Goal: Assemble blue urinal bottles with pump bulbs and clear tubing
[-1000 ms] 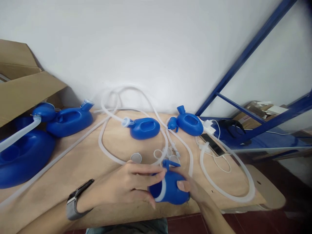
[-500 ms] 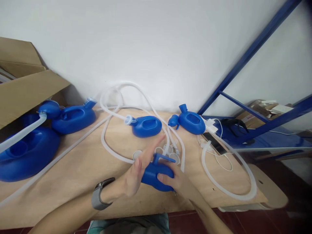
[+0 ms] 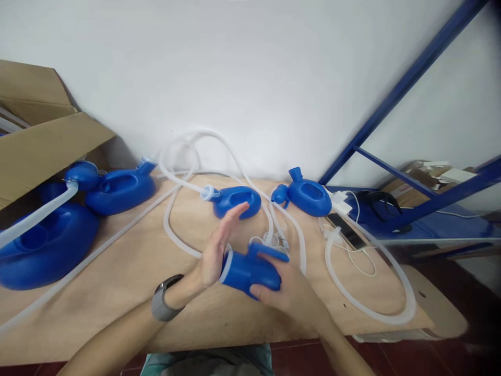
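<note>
My right hand [image 3: 294,292] is closed around a blue plastic urinal funnel [image 3: 243,272]. The funnel lies on its side, a whitish ring round its wide mouth and a flat blue tab on top. Against that mouth rests the palm of my left hand [image 3: 216,250], its fingers stretched out; the opening is hidden behind it. Just beyond my hands lies a blue urinal bottle [image 3: 252,204], a white cap and clear tube [image 3: 186,184] at its neck. Small clear plastic caps [image 3: 278,241] lie behind the funnel, partly covered.
More blue bottles stand at the left [image 3: 121,196] and right [image 3: 311,199], beside a cardboard box [image 3: 58,151] and a small blue funnel [image 3: 279,194]. A phone [image 3: 348,232], cables and a looped tube [image 3: 409,292] lie on the table's right; a blue rack [image 3: 395,94] stands beyond.
The funnel has turned so its ringed mouth now shows on the left. My left hand has drawn back left, its palm now at the mouth; my right hand keeps its hold.
</note>
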`<action>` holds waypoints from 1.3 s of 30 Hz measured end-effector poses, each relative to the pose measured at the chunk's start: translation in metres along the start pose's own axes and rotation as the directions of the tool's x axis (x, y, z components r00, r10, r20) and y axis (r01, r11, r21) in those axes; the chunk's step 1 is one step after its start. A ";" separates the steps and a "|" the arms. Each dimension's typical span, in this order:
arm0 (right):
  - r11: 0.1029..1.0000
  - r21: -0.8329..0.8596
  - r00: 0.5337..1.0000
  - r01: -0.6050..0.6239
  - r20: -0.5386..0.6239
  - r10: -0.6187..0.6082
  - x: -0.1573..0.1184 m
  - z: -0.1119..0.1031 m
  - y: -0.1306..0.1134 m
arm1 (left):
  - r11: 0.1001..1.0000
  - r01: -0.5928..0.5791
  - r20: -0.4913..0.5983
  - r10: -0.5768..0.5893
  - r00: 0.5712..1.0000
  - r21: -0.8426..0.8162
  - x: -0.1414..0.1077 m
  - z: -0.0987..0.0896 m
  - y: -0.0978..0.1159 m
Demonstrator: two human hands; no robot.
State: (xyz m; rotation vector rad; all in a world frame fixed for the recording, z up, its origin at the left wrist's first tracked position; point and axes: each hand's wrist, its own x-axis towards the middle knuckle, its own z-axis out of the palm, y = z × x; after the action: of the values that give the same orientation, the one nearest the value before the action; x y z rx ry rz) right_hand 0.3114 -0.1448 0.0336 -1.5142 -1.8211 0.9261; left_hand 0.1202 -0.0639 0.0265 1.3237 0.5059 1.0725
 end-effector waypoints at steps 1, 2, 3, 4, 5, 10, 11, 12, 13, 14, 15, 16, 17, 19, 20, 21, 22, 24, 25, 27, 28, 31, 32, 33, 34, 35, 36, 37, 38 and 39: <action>0.995 -0.091 0.999 0.051 -0.011 -0.052 -0.002 0.003 -0.002 | 0.999 0.049 -0.028 -0.049 0.998 0.016 -0.003 0.000 -0.002; 0.982 -0.164 0.995 0.091 -0.022 -0.096 -0.004 0.007 -0.004 | 0.996 0.091 -0.034 -0.090 0.995 0.019 -0.006 -0.001 -0.004; 0.968 -0.217 0.990 0.126 -0.029 -0.136 -0.007 0.011 -0.005 | 0.993 0.118 -0.018 -0.118 0.993 0.011 -0.010 -0.001 -0.005; 0.955 -0.254 0.985 0.155 -0.036 -0.169 -0.009 0.015 -0.006 | 0.991 0.131 0.008 -0.131 0.991 -0.004 -0.014 -0.001 -0.006; 0.944 -0.280 0.980 0.174 -0.041 -0.193 -0.012 0.018 -0.006 | 0.990 0.136 0.038 -0.135 0.990 -0.022 -0.018 -0.001 -0.005; 0.966 -0.213 0.988 0.149 -0.005 -0.153 -0.019 0.017 -0.007 | 0.996 0.071 0.241 -0.057 0.969 -0.048 -0.029 -0.002 0.007; 0.983 -0.148 0.994 0.110 0.010 -0.110 -0.019 0.015 -0.006 | 1.000 0.029 0.269 -0.025 0.963 -0.012 -0.031 -0.001 0.009; 0.996 -0.057 0.997 0.067 0.037 -0.065 -0.019 0.013 -0.003 | 0.999 -0.014 0.286 0.000 0.958 0.045 -0.032 0.001 0.011; 0.999 0.048 0.997 0.018 0.078 -0.022 -0.017 0.010 0.000 | 0.993 -0.049 0.302 0.013 0.953 0.109 -0.034 0.004 0.011; 0.988 0.150 0.992 -0.032 0.125 0.013 -0.016 0.008 0.003 | 0.982 -0.076 0.317 0.018 0.948 0.172 -0.034 0.007 0.011; 0.970 0.232 0.985 -0.073 0.169 0.034 -0.014 0.005 0.006 | 0.969 -0.101 0.332 0.022 0.943 0.224 -0.035 0.010 0.010; 0.955 0.278 0.980 -0.099 0.196 0.044 -0.013 0.002 0.008 | 0.959 -0.128 0.348 0.033 0.937 0.251 -0.034 0.012 0.008; 0.954 0.280 0.977 -0.107 0.206 0.049 -0.011 -0.001 0.008 | 0.958 -0.155 0.363 0.059 0.930 0.241 -0.032 0.014 0.004; 0.983 0.170 0.983 -0.072 0.178 0.041 -0.009 -0.008 0.006 | 0.973 -0.159 0.333 0.096 0.938 0.167 -0.024 0.012 -0.007; 0.996 0.082 0.989 -0.041 0.145 0.029 -0.008 -0.013 0.004 | 0.980 -0.122 0.267 0.076 0.961 0.159 -0.018 0.008 -0.014; 1.000 -0.014 0.994 -0.018 0.109 0.019 -0.008 -0.017 0.003 | 0.977 -0.056 0.195 0.015 0.981 0.204 -0.010 0.002 -0.022; 0.994 -0.105 0.998 -0.010 0.065 0.017 -0.009 -0.021 0.002 | 0.951 0.033 0.102 -0.067 0.993 0.308 -0.003 -0.005 -0.030; 0.966 -0.254 0.999 -0.049 -0.030 0.043 -0.012 -0.030 0.005 | 0.711 0.184 -0.014 -0.237 0.971 0.679 0.011 -0.022 -0.047; 0.948 -0.307 0.995 -0.085 -0.074 0.065 -0.014 -0.033 0.007 | 0.634 0.200 -0.018 -0.282 0.959 0.747 0.015 -0.030 -0.055; 0.910 -0.386 0.983 -0.152 -0.151 0.100 -0.018 -0.039 0.014 | 0.514 0.209 -0.010 -0.364 0.931 0.832 0.018 -0.044 -0.067; 0.893 -0.414 0.976 -0.179 -0.189 0.108 -0.019 -0.041 0.017 | 0.490 0.210 -0.001 -0.392 0.920 0.846 0.017 -0.049 -0.073; 0.865 -0.452 0.959 -0.219 -0.263 0.105 -0.021 -0.044 0.023 | 0.430 0.202 0.003 -0.431 0.902 0.880 0.009 -0.056 -0.084; 0.862 -0.454 0.957 -0.225 -0.269 0.108 -0.020 -0.044 0.024 | 0.429 0.196 0.005 -0.424 0.906 0.881 0.006 -0.057 -0.086; 0.862 -0.452 0.957 -0.229 -0.267 0.115 -0.018 -0.043 0.024 | 0.438 0.190 0.006 -0.408 0.913 0.879 0.005 -0.058 -0.087; 0.864 -0.446 0.957 -0.233 -0.263 0.122 -0.016 -0.043 0.024 | 0.454 0.184 0.006 -0.386 0.923 0.872 0.005 -0.059 -0.087; 0.869 -0.436 0.957 -0.235 -0.260 0.129 -0.014 -0.042 0.024 | 0.477 0.178 0.003 -0.356 0.935 0.860 0.006 -0.060 -0.086; 0.877 -0.421 0.958 -0.233 -0.256 0.132 -0.012 -0.041 0.024 | 0.506 0.173 -0.006 -0.316 0.949 0.845 0.009 -0.062 -0.083; 0.887 -0.402 0.959 -0.227 -0.252 0.131 -0.009 -0.041 0.025 | 0.538 0.169 -0.024 -0.266 0.964 0.826 0.013 -0.064 -0.079; 0.898 -0.383 0.960 -0.218 -0.249 0.127 -0.006 -0.041 0.024 | 0.573 0.165 -0.053 -0.207 0.977 0.803 0.018 -0.066 -0.073; 0.908 -0.365 0.962 -0.207 -0.245 0.121 -0.003 -0.041 0.024 | 0.609 0.158 -0.089 -0.142 0.986 0.777 0.024 -0.068 -0.065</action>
State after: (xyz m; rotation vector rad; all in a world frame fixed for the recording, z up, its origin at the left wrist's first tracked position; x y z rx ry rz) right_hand 0.3583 -0.1392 0.0380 -1.9542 -1.8061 0.4584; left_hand 0.0968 -0.0011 -0.0440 1.9912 1.1790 0.7160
